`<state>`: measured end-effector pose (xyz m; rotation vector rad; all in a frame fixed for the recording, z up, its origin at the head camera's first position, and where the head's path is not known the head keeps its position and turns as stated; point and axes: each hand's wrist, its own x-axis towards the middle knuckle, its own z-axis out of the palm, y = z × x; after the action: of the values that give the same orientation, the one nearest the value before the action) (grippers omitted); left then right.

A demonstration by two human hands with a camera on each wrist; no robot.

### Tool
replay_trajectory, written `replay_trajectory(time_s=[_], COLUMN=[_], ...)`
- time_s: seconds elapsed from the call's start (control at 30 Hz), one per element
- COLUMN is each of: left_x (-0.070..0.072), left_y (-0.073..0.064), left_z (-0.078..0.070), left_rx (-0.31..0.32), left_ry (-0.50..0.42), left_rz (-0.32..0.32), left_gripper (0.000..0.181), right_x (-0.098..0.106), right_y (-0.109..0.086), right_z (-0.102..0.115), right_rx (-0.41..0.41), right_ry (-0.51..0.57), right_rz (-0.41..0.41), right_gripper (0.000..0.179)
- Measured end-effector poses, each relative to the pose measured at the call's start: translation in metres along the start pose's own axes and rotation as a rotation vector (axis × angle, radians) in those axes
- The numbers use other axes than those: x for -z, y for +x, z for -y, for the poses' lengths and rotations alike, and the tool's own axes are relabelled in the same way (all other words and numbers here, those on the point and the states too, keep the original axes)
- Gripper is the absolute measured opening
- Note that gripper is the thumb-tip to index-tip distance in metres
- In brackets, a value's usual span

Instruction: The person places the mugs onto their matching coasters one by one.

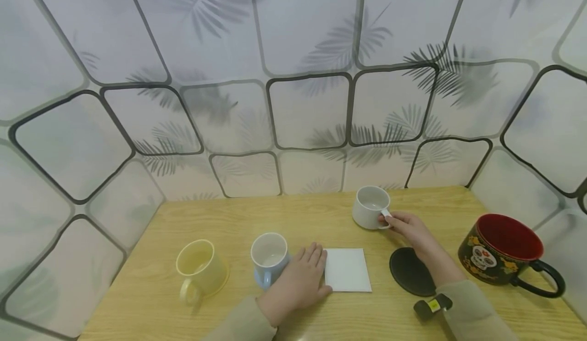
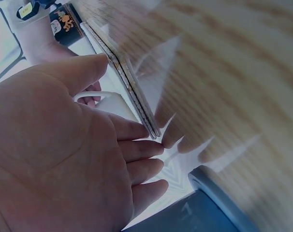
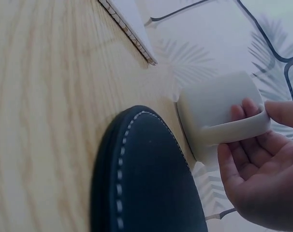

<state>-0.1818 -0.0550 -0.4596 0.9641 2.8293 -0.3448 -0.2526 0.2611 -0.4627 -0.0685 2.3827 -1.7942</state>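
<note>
A plain white mug [image 1: 364, 214] stands toward the back of the table. My right hand [image 1: 412, 234] grips its handle [image 3: 236, 129], fingers curled through the loop and thumb on top. My left hand [image 1: 300, 280] is held palm toward the white square coaster [image 1: 347, 270], its fingers [image 2: 141, 151] extended and close to the coaster's left edge. Just left of that hand is a mug with a white inside and light blue outside [image 1: 269, 259], on a blue round base. A black round coaster [image 3: 146, 164] with white stitching lies under my right forearm.
At the left a yellow mug [image 1: 202, 269] sits on a yellow round coaster [image 1: 223, 280]. A large black mug with a skull picture and red inside [image 1: 486, 254] stands at the right. Patterned panels [image 1: 307, 111] enclose the wooden table [image 1: 220, 216] at the back and sides.
</note>
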Motion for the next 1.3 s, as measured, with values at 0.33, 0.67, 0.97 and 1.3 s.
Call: replay_trajectory(time_s=[0.33, 0.67, 0.97, 1.3], left_x=[0.001, 0.000, 0.003, 0.002], left_y=[0.000, 0.000, -0.001, -0.001], left_z=[0.000, 0.000, 0.000, 0.000], left_rx=[-0.001, -0.001, 0.006, 0.002], left_ry=[-0.001, 0.014, 0.007, 0.011], left_rz=[0.001, -0.006, 0.006, 0.009], left_gripper=[0.083, 0.083, 0.082, 0.083], right_x=[0.001, -0.007, -0.012, -0.019], right_y=[0.004, 0.008, 0.010, 0.005], right_z=[-0.003, -0.006, -0.006, -0.003], right_rx=[0.041, 0.020, 0.025, 0.013], right_ry=[0.096, 0.147, 0.103, 0.179], right_rz=[0.051, -0.009, -0.050, -0.073], right_gripper=[0.026, 0.027, 0.031, 0.031])
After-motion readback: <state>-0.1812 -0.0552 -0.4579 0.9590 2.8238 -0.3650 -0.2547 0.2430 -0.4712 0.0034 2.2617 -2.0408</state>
